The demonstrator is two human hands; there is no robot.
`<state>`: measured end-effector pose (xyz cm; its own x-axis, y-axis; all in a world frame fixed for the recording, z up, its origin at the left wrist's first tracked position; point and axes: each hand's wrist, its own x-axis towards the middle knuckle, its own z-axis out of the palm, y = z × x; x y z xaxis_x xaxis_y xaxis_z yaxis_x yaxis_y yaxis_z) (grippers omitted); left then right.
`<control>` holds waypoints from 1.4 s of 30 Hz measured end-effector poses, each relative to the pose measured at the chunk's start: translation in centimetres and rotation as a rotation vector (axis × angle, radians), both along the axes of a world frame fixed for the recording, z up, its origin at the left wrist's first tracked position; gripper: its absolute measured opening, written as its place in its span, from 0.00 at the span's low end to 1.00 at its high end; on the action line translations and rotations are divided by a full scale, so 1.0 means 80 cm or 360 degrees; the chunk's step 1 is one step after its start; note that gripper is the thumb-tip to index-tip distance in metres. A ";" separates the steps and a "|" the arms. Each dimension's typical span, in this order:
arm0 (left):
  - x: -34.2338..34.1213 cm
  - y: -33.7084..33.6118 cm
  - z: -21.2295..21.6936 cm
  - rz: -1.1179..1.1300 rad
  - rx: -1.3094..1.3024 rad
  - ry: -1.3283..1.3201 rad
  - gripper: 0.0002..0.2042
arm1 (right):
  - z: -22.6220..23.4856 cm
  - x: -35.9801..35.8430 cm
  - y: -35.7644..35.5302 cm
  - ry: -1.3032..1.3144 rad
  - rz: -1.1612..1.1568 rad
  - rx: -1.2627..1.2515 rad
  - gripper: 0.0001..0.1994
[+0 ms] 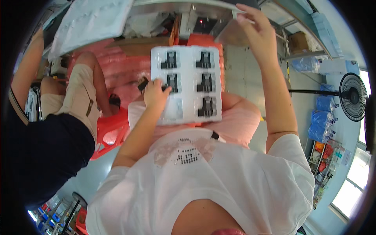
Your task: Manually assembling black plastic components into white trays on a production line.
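Filling the white moulded tray (186, 84) on the lap, the left hand (155, 94) is pinching a black part at a middle pocket (one pocket looks empty). The right hand (256, 29) is reaching up, fingers loosely spread, contents unclear.

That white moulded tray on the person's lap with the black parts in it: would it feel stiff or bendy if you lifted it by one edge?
The white tray looks thin and moulded, so probably light and a bit flexible. It rests on the lap under the left hand, likely apt to tip. Five pockets hold black parts; they might spill if it tilted.
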<state>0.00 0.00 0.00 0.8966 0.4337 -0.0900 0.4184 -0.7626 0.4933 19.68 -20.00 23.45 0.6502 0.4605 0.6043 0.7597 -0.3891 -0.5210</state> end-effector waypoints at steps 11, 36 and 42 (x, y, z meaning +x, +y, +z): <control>0.006 0.007 0.015 0.0098 0.0025 -0.0270 0.33 | 0.030 0.294 0.149 0.0655 -0.1268 -0.0918 0.35; 0.085 0.155 0.207 0.0649 -0.2186 -0.1647 0.16 | -0.204 -0.182 -0.013 0.2250 0.0136 0.0154 0.12; -0.004 0.135 0.240 0.0600 -0.2102 -0.1738 0.18 | -0.266 -0.191 0.056 0.1848 0.0335 -0.0167 0.10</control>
<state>-0.30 10.84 19.23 0.6578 0.7532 -0.0013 -0.4537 0.3976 0.7976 4.40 -15.50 2.20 0.6901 0.6360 -0.3454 -0.0934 -0.3950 -0.9139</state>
